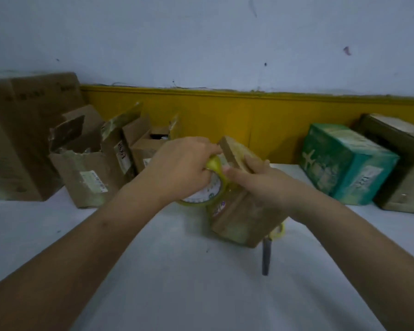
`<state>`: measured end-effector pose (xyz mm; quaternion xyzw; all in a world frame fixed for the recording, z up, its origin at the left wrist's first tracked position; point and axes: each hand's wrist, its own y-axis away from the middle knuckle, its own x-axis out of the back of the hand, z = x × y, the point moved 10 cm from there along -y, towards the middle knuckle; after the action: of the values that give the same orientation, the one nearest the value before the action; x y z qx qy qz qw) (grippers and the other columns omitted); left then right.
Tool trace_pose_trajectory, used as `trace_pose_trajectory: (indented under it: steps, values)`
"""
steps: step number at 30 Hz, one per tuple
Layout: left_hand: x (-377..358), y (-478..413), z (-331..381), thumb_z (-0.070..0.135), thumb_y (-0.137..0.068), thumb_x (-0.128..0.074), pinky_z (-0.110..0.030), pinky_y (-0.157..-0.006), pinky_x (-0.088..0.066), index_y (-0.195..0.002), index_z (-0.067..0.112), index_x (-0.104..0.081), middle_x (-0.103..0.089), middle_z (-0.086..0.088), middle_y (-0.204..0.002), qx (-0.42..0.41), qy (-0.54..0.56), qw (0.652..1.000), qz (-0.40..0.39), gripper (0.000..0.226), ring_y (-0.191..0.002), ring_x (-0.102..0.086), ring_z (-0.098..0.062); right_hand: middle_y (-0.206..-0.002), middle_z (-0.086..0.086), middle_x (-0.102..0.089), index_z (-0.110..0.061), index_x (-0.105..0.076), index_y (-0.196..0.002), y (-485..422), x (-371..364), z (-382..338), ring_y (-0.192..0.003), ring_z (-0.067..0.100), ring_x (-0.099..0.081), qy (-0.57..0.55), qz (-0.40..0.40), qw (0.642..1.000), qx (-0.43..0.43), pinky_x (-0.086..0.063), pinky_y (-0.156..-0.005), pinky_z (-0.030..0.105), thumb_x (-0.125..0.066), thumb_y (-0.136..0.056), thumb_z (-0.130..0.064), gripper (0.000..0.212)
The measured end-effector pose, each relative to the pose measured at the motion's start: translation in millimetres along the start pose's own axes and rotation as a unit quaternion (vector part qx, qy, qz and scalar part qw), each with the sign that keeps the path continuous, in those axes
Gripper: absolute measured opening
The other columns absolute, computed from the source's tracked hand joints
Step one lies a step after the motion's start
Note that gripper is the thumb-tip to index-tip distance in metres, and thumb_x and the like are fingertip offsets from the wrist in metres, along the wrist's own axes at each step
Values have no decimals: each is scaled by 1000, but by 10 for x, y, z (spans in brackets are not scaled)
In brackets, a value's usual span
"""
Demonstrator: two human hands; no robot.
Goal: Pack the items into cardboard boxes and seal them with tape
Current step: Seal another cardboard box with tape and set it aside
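Note:
A small brown cardboard box (244,218) stands tilted on the white table (177,271), partly wrapped in clear tape. My left hand (179,168) grips a yellowish roll of tape (201,194) against the box's left side. My right hand (265,185) rests on the box's top, fingers laid over it and the index finger pointing at the roll. One flap (232,151) of the box sticks up behind the hands.
Scissors (267,249) with a yellow handle lie just behind the box's right corner. Several open cardboard boxes (86,168) stand at the back left beside a large carton (17,139). A green box (344,163) and a taped box (404,168) sit at the right.

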<state>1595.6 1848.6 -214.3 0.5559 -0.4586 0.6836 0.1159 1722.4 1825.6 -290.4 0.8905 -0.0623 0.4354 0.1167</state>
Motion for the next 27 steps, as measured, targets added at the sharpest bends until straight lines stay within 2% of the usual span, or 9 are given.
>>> trace_pose_trajectory:
  steps: [2,4,8,13,15,17,21,23,27]
  values:
    - [75,-45,-49,17,-92,-57,-23,-65,-44,-137,29,-57,-62,3,-115,35,117,991,58,47,-89,-57,-8,-155,2,-37,-55,-13,-149,-3,99,224,-137,29,-44,-153,-32,988,-7,-38,-111,46,-44,-83,-78,76]
    - [50,-29,-78,21,-96,-60,-8,-64,-43,-139,33,-53,-61,8,-120,71,251,961,96,45,-81,-55,6,-119,-3,-70,-53,-30,-145,54,149,385,-102,22,-71,-274,-52,960,-9,-57,-89,38,-51,-92,-61,57]
    - [-131,-18,51,18,-102,-53,-19,-97,-44,-147,30,-44,-53,7,-143,75,359,927,74,48,-126,-50,-4,-70,-11,-75,-35,-61,-101,75,208,682,-61,6,-71,-357,-20,934,-2,-49,-43,15,-54,-94,-52,19]
    - [-50,61,-67,-2,-94,-52,-23,-96,-49,-139,43,-50,-59,7,-139,45,246,968,17,64,-122,-57,-12,-85,-5,-77,-31,-71,-93,59,145,895,-74,11,-74,-418,-25,908,-3,-54,-57,24,-59,-89,-56,28]
    - [-200,201,-40,3,-99,-51,-39,-97,-52,-130,62,-43,-53,15,-142,54,254,965,-48,67,-114,-61,-21,-89,-5,-77,-33,-78,-88,53,121,957,-78,11,-74,-433,-22,901,-3,-54,-61,26,-59,-88,-58,32]
    - [-289,302,21,7,-102,-47,-33,-96,-52,-130,69,-34,-50,19,-144,48,270,959,-68,69,-116,-60,-21,-89,-6,-77,-45,-78,-78,40,111,956,-79,11,-74,-447,-20,894,7,-55,-56,23,-57,-88,-59,26]
    - [-588,311,66,6,-102,-40,-29,-87,-47,-151,53,-18,-57,-9,-127,44,157,974,-161,71,-105,-56,-22,-92,-5,-77,-51,-75,-72,36,113,969,-81,10,-74,-478,-11,878,9,-56,-66,29,-56,-86,-63,26]
    - [-699,345,157,6,-101,-37,-29,-74,-42,-152,50,-5,-46,1,-101,31,76,980,-181,75,-89,-49,-18,-93,-5,-77,-50,-75,-71,23,96,1003,-81,11,-74,-488,-11,873,3,-55,-70,33,-55,-87,-64,29]
    - [-777,377,223,4,-101,-40,-37,-77,-44,-148,42,11,-39,2,-95,22,105,984,-144,79,-84,-46,-18,-86,-1,-78,-39,-78,-67,13,45,1066,-73,13,-74,-521,-7,853,-19,-55,-49,24,-49,-97,-50,43]
